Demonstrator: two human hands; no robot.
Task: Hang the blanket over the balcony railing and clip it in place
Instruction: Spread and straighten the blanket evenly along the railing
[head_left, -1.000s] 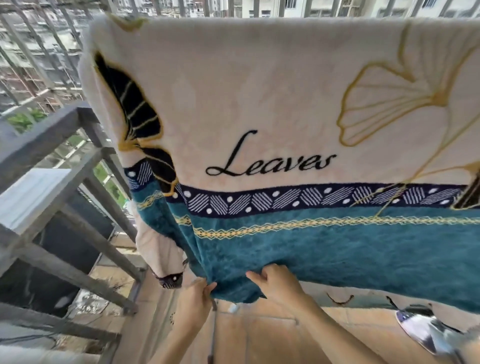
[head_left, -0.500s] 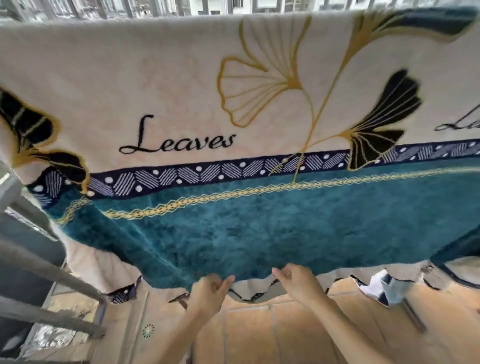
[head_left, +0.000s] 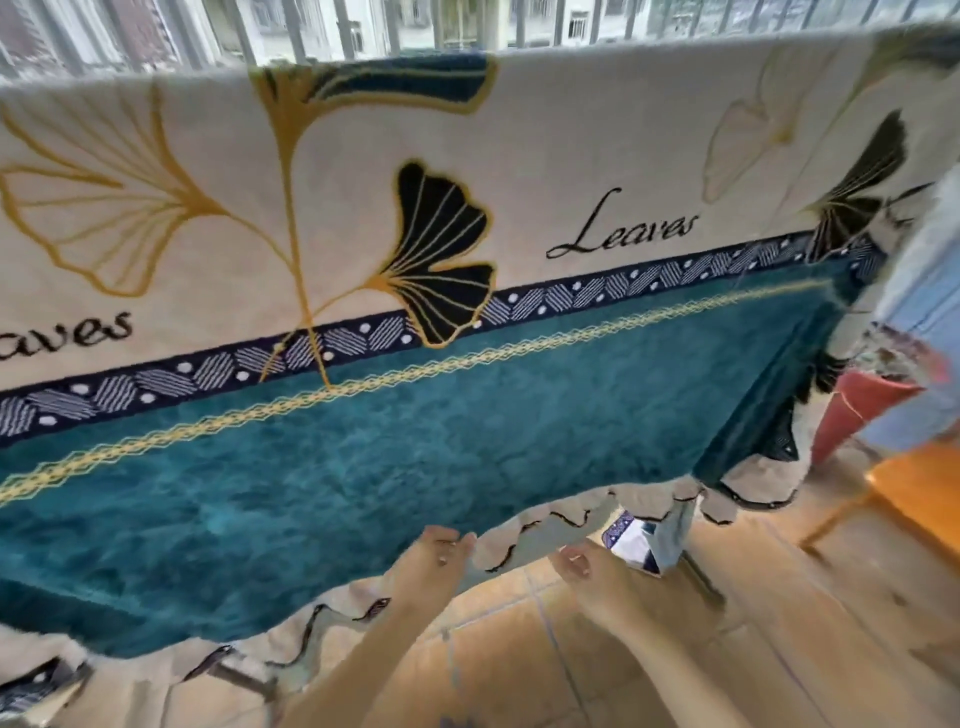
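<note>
Railing: pale vertical bars (head_left: 340, 26) are showing above the top fold, with buildings lying beyond them.
Objects at right: a red cone-shaped pot (head_left: 857, 415) and an orange seat (head_left: 919, 493) are standing near the blanket's right end, in front of a blue wall (head_left: 930, 291); they are narrowing the room on that side.
Blurred object: something blue and white (head_left: 631, 543) is lying on the floor just below the hem, too smeared to identify.
Blanket: the cream, navy and teal blanket (head_left: 363, 467) is hanging over the railing and spanning nearly the whole view, its teal band facing the person.
Left hand: the left hand (head_left: 434, 558) is reaching up to the lower hem, its fingertips curling onto the teal edge and pinching it.
Right hand: the right hand (head_left: 584, 569) is hovering just beside the left and just under the hem; whether it is gripping cloth cannot be told through the blur.
Edges: a scalloped cream underlayer is peeking out below the teal hem along its length.
Open room: the tiled floor (head_left: 519, 660) is lying bare beneath both forearms.
</note>
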